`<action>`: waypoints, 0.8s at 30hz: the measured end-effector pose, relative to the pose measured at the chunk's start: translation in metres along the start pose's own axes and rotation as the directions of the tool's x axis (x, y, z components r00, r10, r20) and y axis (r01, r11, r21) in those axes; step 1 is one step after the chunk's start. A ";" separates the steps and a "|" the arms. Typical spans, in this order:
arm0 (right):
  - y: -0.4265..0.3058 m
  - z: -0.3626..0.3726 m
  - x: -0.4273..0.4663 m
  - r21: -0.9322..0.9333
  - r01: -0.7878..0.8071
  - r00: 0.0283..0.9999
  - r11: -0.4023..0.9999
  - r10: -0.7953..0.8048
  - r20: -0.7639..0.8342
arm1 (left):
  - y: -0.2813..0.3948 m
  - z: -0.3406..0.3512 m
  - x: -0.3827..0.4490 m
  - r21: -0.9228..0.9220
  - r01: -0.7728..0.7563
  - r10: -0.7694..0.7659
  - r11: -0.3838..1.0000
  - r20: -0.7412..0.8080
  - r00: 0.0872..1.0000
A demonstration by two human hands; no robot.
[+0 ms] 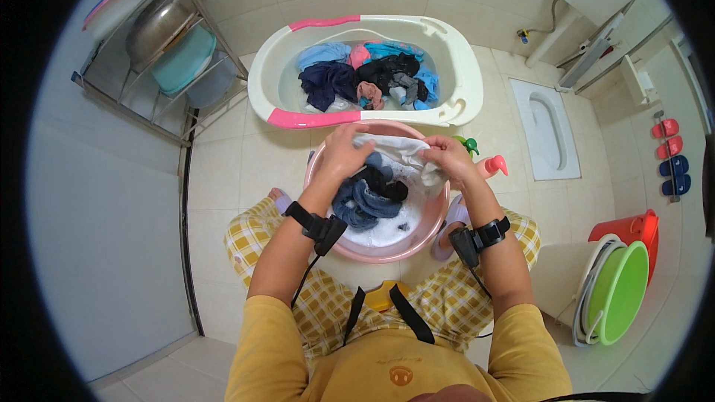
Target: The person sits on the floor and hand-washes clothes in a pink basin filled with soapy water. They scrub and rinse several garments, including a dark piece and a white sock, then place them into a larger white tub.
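Observation:
A wet white cloth garment (394,146) is stretched between my two hands above a pink plastic basin (385,258). My left hand (343,151) grips its left end near the basin's far rim. On the other side, my right hand (447,159) pinches the cloth, and a bunched end hangs beneath the fingers. In the basin, blue denim clothing (366,204) and a black cloth item (385,181) lie in white soapsuds (385,234). What kind of garment the white one is, I cannot tell.
A white baby bathtub (466,75) beyond the basin holds several wet clothes (385,72) in water. A pink pump bottle (491,166) and a green-topped bottle (472,146) stand right. Nested buckets (620,293), a squat toilet (546,128) and a metal rack (215,39) flank the floor.

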State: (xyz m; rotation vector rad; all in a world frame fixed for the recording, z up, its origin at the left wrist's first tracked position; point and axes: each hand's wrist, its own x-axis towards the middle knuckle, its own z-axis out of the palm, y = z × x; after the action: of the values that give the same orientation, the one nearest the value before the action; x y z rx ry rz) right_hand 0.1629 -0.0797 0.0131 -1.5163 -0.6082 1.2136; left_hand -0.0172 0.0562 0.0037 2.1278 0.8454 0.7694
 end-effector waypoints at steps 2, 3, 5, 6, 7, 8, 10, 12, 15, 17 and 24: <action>-0.002 0.007 -0.002 0.042 -0.020 0.999 0.999 0.019 0.043 | 0.012 0.008 -0.011 -0.008 -0.045 0.045 0.999 0.150 0.988; -0.003 0.011 -0.003 0.083 -0.019 0.997 0.996 0.012 0.082 | 0.018 0.012 -0.016 -0.244 0.082 -0.008 0.966 0.293 0.956; -0.004 0.019 -0.005 0.100 -0.015 0.996 0.995 0.007 0.084 | 0.030 0.020 -0.024 -0.502 0.283 -0.040 0.817 0.441 0.897; -0.005 0.021 -0.005 0.130 -0.017 0.995 0.991 0.003 0.101 | 0.031 0.019 -0.024 -0.406 0.262 -0.082 0.875 0.410 0.908; -0.006 0.023 -0.006 0.151 -0.040 0.994 0.988 0.024 0.107 | 0.033 0.020 -0.025 -0.322 0.225 -0.091 0.920 0.382 0.920; -0.008 0.024 -0.006 0.163 -0.033 0.994 0.986 0.016 0.106 | 0.033 0.021 -0.024 -0.400 0.282 -0.134 0.872 0.358 0.924; -0.010 0.025 -0.007 0.195 -0.001 0.990 0.981 -0.027 0.138 | 0.031 0.022 -0.022 -0.548 0.366 -0.235 0.752 0.296 0.926; -0.012 0.026 -0.008 0.215 0.001 0.989 0.977 -0.034 0.147 | 0.027 0.024 -0.020 -0.525 0.342 -0.203 0.780 0.304 0.931; -0.013 0.027 -0.008 0.208 -0.023 0.989 0.978 -0.008 0.149 | 0.022 0.028 -0.022 -0.497 0.415 -0.249 0.762 0.366 0.897; -0.012 0.028 -0.006 0.169 -0.028 0.989 0.985 0.002 0.147 | 0.017 0.029 -0.022 -0.508 0.517 -0.305 0.689 0.444 0.842; 0.007 0.021 0.008 -0.070 -0.018 0.998 0.997 0.022 0.059 | 0.008 0.026 -0.014 -0.777 0.576 -0.485 0.254 0.412 0.771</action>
State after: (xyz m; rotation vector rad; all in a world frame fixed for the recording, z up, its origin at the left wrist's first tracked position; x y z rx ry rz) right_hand 0.1448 -0.0668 0.0054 -1.5513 -0.6826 1.2688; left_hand -0.0044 0.0310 -0.0088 0.7958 0.7831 0.5264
